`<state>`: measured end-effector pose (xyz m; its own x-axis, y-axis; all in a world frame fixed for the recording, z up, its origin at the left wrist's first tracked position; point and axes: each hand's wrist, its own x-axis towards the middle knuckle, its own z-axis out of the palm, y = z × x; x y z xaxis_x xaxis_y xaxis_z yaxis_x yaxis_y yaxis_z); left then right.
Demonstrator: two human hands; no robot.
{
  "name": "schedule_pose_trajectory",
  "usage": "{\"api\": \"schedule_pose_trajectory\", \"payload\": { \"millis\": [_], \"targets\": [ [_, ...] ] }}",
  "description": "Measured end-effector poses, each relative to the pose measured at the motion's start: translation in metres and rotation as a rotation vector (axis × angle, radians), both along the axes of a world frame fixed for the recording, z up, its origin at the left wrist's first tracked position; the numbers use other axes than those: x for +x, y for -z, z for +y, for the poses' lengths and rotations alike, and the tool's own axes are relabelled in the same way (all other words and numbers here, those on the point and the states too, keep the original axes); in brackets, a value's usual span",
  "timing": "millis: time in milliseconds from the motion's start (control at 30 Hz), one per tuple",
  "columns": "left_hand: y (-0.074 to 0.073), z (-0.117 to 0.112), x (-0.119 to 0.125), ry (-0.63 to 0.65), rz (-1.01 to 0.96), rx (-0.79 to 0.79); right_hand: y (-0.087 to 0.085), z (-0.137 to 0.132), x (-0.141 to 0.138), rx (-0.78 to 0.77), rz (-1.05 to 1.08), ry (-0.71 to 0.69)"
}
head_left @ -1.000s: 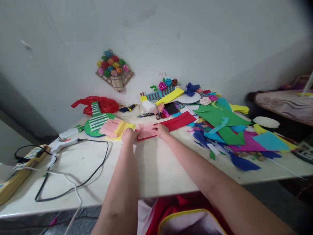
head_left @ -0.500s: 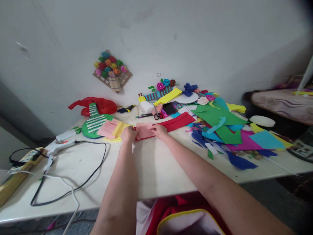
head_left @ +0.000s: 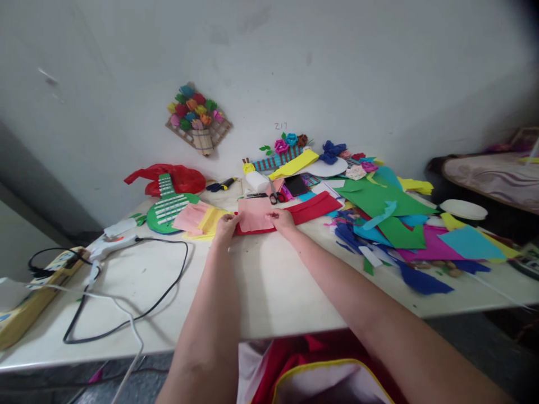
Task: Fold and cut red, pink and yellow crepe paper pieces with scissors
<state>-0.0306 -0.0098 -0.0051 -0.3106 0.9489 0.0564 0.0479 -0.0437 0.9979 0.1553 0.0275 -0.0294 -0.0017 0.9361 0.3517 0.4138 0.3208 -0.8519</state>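
Observation:
A pink paper sheet (head_left: 254, 214) lies spread over a long red paper strip (head_left: 309, 207) near the middle of the white table (head_left: 261, 292). My left hand (head_left: 226, 226) pinches the pink sheet's lower left corner, fingers closed on it. My right hand (head_left: 281, 219) grips the sheet's right edge where it meets the red strip. More pink and yellow sheets (head_left: 201, 219) lie just left of my left hand.
A glue gun (head_left: 113, 242) with a black cord (head_left: 168, 286) and a power strip (head_left: 37, 286) lie at the left. A green paper guitar (head_left: 168, 209), scissors (head_left: 274, 196) and a pile of coloured paper scraps (head_left: 396, 224) crowd the back and right.
The pink sheet, bunched between my hands before, is now opened out flat and taller. My hands have spread slightly apart along its lower edge.

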Motion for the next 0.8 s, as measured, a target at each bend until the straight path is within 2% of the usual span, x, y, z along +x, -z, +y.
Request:
{"api": "schedule_pose_trajectory", "payload": {
  "millis": [133,267,367,533,700,800],
  "targets": [
    [0.003,0.005,-0.001,-0.046,-0.059,-0.033,-0.001,0.001,0.002,-0.043,0.241,0.022],
    [0.005,0.006,-0.001,-0.037,-0.061,-0.036,-0.004,0.001,0.003,-0.105,0.534,0.048],
    [0.004,0.005,0.0,-0.069,-0.052,-0.064,-0.003,0.003,0.005,-0.095,0.637,0.1],
    [0.0,0.001,0.003,-0.107,-0.07,-0.087,0.001,0.013,0.01,-0.02,0.554,0.142],
    [-0.004,-0.005,0.007,-0.008,-0.217,0.01,0.0,0.022,0.017,0.026,0.341,0.121],
    [-0.007,-0.009,0.009,0.033,-0.226,0.041,-0.005,0.032,0.019,0.022,0.18,0.108]
  ]
}}
